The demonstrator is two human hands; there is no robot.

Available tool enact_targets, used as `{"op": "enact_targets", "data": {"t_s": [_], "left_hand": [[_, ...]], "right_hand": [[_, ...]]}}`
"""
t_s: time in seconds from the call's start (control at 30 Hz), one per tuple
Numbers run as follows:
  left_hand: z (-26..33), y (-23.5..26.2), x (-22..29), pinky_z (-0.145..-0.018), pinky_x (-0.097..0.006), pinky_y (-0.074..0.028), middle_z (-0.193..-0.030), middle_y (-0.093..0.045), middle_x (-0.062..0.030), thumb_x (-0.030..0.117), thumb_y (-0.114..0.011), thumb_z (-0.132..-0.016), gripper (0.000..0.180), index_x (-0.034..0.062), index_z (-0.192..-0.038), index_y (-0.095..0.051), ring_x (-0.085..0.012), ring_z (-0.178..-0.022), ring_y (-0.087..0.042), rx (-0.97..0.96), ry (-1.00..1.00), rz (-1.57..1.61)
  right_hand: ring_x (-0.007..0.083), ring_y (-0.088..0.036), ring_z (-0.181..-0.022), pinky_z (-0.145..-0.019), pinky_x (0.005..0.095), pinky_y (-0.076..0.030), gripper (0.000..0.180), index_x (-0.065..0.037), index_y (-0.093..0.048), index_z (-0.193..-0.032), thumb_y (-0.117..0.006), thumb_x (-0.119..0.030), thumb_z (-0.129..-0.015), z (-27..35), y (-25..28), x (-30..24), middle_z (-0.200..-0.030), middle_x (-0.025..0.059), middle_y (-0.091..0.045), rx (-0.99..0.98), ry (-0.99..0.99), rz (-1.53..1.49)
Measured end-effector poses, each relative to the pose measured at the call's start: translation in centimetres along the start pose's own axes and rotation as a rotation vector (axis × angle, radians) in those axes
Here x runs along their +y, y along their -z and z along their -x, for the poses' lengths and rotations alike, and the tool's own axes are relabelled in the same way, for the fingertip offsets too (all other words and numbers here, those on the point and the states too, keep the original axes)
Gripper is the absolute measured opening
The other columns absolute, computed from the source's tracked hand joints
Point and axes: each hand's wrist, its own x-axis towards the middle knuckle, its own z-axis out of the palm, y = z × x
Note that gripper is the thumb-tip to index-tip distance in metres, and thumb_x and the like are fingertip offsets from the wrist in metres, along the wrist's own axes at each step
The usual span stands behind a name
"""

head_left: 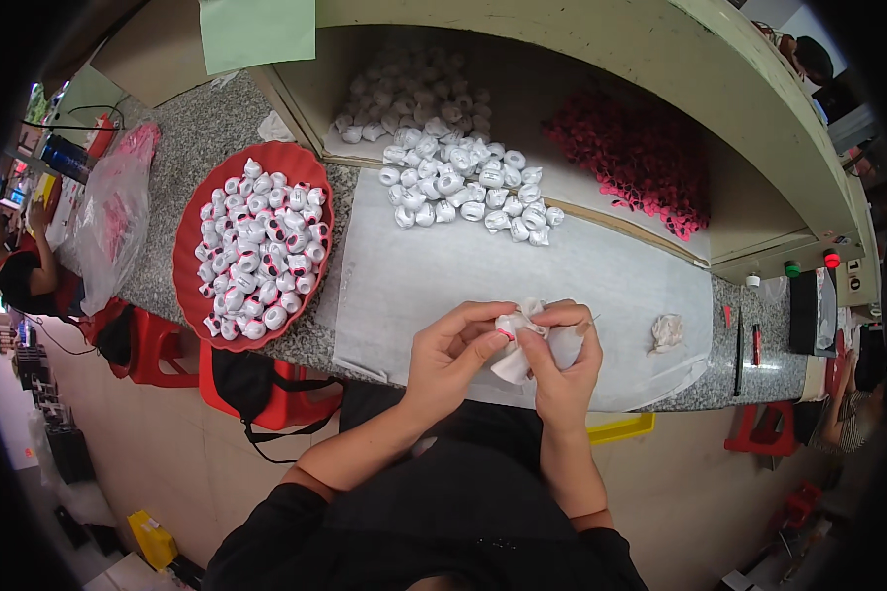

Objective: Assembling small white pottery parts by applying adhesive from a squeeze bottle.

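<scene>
- Left hand (453,350) and right hand (565,355) meet at the near edge of the bench; both are closed in a pinch on one small white cloth bundle with a dark red band (518,345), fingertips pressed in from either side.
- The bundle is held just above the white sheet of paper or film covering the worktop (443,276), close to where that sheet overhangs the bench edge.
- Risk: the grip is fingertip only. If either pinch slackens, the loose white cloth could unfold or the band slide off; being this near the edge, the piece could drop off the bench toward the lap or floor.
- A fine thread or needle seems to stick out beside the right hand; too thin to be sure. If it is a needle, a prick is possible with fingers this crowded.
- A crumpled white scrap (666,333) lies just right of the hands; a sweep of the right forearm could push it off.
- Further out, a loose heap of white banded pieces (463,187) sits on the sheet, and a round red plastic tray (189,246) heaped with similar pieces stands to the left; tugging the sheet would likely scatter the heap.
</scene>
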Motion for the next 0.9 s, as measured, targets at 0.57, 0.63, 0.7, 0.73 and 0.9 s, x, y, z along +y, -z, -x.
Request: {"op": "enact_targets", "data": {"t_s": [0.57,0.63,0.7,0.73,0.9], "left_hand": [[0.5,0.1,0.6,-0.076,-0.026,-0.038,-0.098,-0.052,-0.0095,0.006,-0.05,-0.079,0.022,0.0,-0.1,-0.052,-0.0154,-0.087,-0.049,-0.191,-0.195,-0.029],[0.4,0.0,0.5,-0.075,-0.026,-0.037,-0.093,-0.052,-0.009,0.003,-0.05,-0.078,0.022,0.0003,-0.1,-0.052,-0.016,-0.084,-0.049,-0.16,-0.305,-0.13],[0.3,0.1,0.8,-0.075,-0.026,-0.037,-0.091,-0.052,-0.009,0.002,-0.05,-0.078,0.022,0.0003,-0.099,-0.053,-0.0165,-0.085,-0.049,-0.124,-0.308,-0.097],[0.3,0.5,1.1,-0.074,-0.026,-0.037,-0.09,-0.052,-0.009,0.001,-0.05,-0.078,0.021,0.0004,-0.099,-0.053,-0.0171,-0.085,-0.049,-0.072,-0.308,-0.072],[-0.8,7.0,6.1,-0.079,-0.028,-0.036,-0.093,-0.049,-0.0095,-0.002,-0.054,-0.071,0.018,-0.0002,-0.089,-0.053,-0.017,-0.087,-0.047,0.411,-0.643,-0.557]], "right_hand": [[0.0106,-0.045,-0.046,-0.036,0.0178,-0.033,0.024,0.001,-0.049,-0.083,-0.059,0.006,-0.062,1.6,0.4,-0.1,-0.071,0.0084,-0.049,-0.075,-0.074,-0.222],[0.0111,-0.046,-0.047,-0.035,0.018,-0.033,0.024,0.001,-0.049,-0.083,-0.059,0.006,-0.062,1.5,0.2,0.0,-0.069,0.0085,-0.049,-0.057,-0.046,-0.212],[0.0114,-0.045,-0.045,-0.035,0.0183,-0.034,0.025,0.001,-0.05,-0.086,-0.059,0.006,-0.063,1.3,-0.4,0.4,-0.067,0.0078,-0.049,-0.042,-0.026,-0.243],[0.0114,-0.046,-0.048,-0.04,0.0191,-0.036,0.027,0.001,-0.05,-0.088,-0.059,0.005,-0.063,1.1,-0.9,0.3,-0.067,0.0068,-0.049,-0.09,-0.115,-0.216],[0.0082,-0.042,-0.054,-0.046,0.0182,-0.033,0.042,0.001,-0.044,-0.103,-0.058,0.003,-0.063,-1.1,-0.7,-0.3,-0.067,0.0052,-0.048,-0.248,-0.064,0.007]]}}
